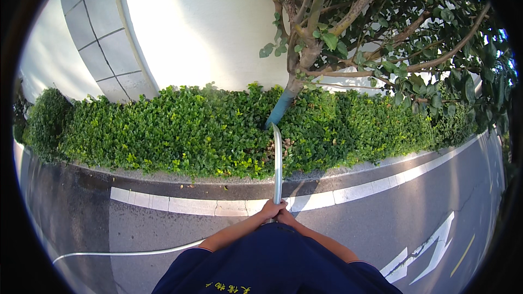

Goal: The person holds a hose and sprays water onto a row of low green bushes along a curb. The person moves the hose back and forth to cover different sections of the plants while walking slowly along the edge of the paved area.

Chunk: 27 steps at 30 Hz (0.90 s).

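Note:
Both of my hands are closed around a pale hose (278, 171) close in front of my body. My left hand (269, 209) grips it from the left side. Pressed against it, my right hand (285, 214) holds the same stretch, its fingers partly hidden. From my hands the hose runs forward over the kerb and the hedge (163, 130), bending at its far end beside the blue-green lower trunk of a tree (281, 108). Whether water leaves the hose, I cannot tell. Another length of hose (135, 252) trails across the road to the left.
A stone kerb (322, 173) edges the hedge, and a white painted line (312, 201) follows it along the asphalt (163, 228). Branches (359, 4) spread at the upper right before a white wall (229, 28). White road markings (433, 249) lie at the lower right.

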Available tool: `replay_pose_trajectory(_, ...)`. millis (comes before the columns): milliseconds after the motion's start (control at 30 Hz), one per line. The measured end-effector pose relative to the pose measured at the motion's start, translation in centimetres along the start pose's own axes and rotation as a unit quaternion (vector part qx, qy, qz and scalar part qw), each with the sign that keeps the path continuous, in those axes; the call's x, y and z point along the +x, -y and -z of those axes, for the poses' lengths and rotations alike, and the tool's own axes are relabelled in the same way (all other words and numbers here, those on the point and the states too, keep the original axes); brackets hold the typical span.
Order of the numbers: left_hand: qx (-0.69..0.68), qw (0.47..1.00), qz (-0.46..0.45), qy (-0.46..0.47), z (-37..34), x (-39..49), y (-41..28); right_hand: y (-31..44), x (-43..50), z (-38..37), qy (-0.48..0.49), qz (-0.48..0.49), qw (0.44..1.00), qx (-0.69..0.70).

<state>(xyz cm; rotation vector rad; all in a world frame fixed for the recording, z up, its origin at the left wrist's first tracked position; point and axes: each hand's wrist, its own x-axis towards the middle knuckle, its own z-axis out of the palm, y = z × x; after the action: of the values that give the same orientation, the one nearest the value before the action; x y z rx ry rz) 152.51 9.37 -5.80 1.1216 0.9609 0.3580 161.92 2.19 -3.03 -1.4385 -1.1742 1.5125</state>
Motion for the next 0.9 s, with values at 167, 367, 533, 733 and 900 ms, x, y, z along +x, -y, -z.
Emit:
replay_pose_trajectory(167, 0.011, 1.000, 0.003, -0.008, -0.3, -0.4, -0.4, -2.0, 0.3, 0.0, -0.021, 0.031, 0.999, -0.020)
replay_pose_trajectory(367, 0.006, 1.000, 0.004, -0.005, -0.3, -0.5, -0.6, -2.2, 0.4, 0.0, -0.018, 0.043, 0.998, -0.041)
replay_pose_trajectory(533, -0.006, 1.000, 0.010, -0.004, -0.5, -0.8, -0.9, -3.6, 0.5, 0.2, -0.016, 0.018, 1.000, 0.014)
replay_pose_trajectory(733, 0.000, 1.000, 0.020, 0.012, -0.7, -0.8, -0.5, -2.7, -0.3, 0.2, -0.014, -0.021, 0.999, -0.023)
replay_pose_trajectory(900, 0.004, 0.999, 0.028, 0.021, -1.4, -1.3, -0.2, -3.2, -1.3, -0.2, -0.043, -0.016, 0.999, 0.004)
